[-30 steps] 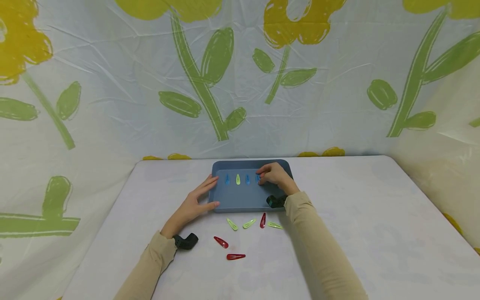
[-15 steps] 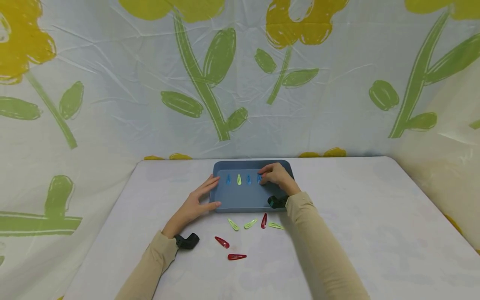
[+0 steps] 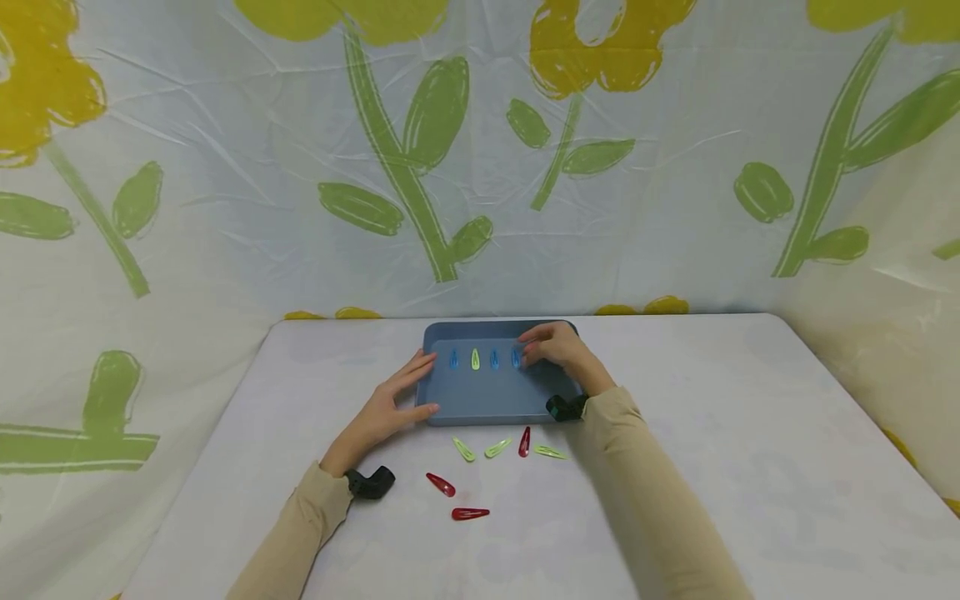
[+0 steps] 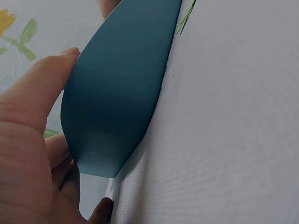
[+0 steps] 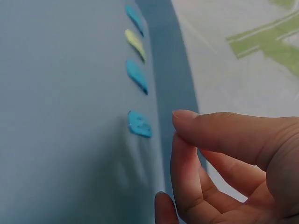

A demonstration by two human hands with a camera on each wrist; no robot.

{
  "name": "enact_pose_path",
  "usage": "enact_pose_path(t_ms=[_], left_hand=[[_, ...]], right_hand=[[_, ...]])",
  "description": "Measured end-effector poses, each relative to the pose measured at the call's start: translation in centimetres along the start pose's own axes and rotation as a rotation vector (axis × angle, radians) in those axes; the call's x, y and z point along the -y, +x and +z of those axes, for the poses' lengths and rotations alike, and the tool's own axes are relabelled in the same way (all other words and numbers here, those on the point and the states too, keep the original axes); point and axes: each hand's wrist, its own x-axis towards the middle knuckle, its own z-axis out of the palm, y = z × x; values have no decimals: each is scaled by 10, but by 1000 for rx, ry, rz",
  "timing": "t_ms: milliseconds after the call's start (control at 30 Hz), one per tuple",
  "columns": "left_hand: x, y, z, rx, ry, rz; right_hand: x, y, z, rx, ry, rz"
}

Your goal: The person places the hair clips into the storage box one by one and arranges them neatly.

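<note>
A blue-grey tray [image 3: 480,400] holds a row of hair clips: a blue clip [image 3: 454,358], a light green clip [image 3: 476,359], a second blue clip [image 3: 494,359] and the rightmost blue clip [image 3: 516,357]. My right hand [image 3: 558,346] hovers just right of that last clip. In the right wrist view, thumb and index finger bend close together with nothing between them, apart from the rightmost blue clip [image 5: 139,124]. My left hand [image 3: 386,408] rests spread against the tray's left side, its thumb near the front corner. The left wrist view shows fingers touching the tray's outer wall [image 4: 112,102].
In front of the tray on the white table [image 3: 712,433] lie several loose clips, among them a light green clip [image 3: 463,450], a red clip [image 3: 524,442] and two nearer red clips, one at the front [image 3: 470,514]. A flower-patterned curtain [image 3: 262,208] hangs behind.
My right hand has let go of the rightmost blue clip and shifted slightly right, so more of that clip shows. The left hand stays against the tray.
</note>
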Motion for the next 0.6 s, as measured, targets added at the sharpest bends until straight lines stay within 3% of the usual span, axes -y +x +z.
enact_pose_path(t_ms=[300,600], left_hand=[[-4,-1,1,3,26,3],[-36,-3,-2,18,21,-5]], right_hand=[[15,-28,-6,29,-5,-129],[27,-63,-11,20,-62,-204]])
